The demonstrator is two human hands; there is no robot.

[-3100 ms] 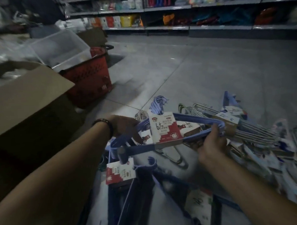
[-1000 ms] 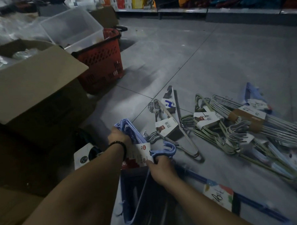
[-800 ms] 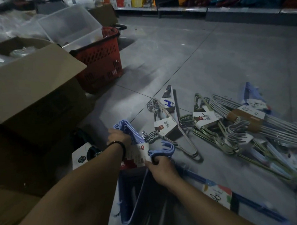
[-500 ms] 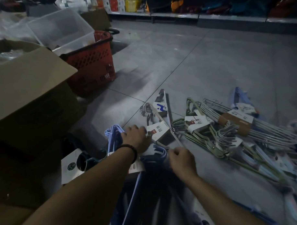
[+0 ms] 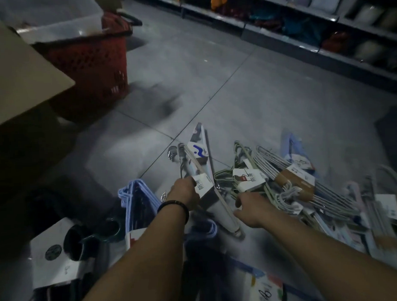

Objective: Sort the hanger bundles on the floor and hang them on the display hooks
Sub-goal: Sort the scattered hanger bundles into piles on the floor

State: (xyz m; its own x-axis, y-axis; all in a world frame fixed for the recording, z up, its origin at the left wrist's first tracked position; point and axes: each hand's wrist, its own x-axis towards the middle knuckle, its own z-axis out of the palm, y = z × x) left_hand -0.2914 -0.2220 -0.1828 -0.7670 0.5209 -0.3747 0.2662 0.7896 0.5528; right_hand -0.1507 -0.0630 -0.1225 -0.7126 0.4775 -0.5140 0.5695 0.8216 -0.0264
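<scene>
Left hand (image 5: 183,193) shifted from blue bundle (image 5: 136,197) to cream bundle (image 5: 227,217) (grip at label (image 5: 203,185)).

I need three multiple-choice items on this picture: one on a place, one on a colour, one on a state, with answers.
1. The red shopping basket stands: A. beside the cardboard box B. on a shelf C. between the hands
2. The hanger bundle left of the left hand is: A. red B. light blue C. yellow
3. The left hand: A. lies flat B. grips the cream hanger bundle C. holds the basket
Answers: 1 A, it stands by the box; 2 B, its wires are pale blue; 3 B, its fingers curl round that bundle.
</scene>
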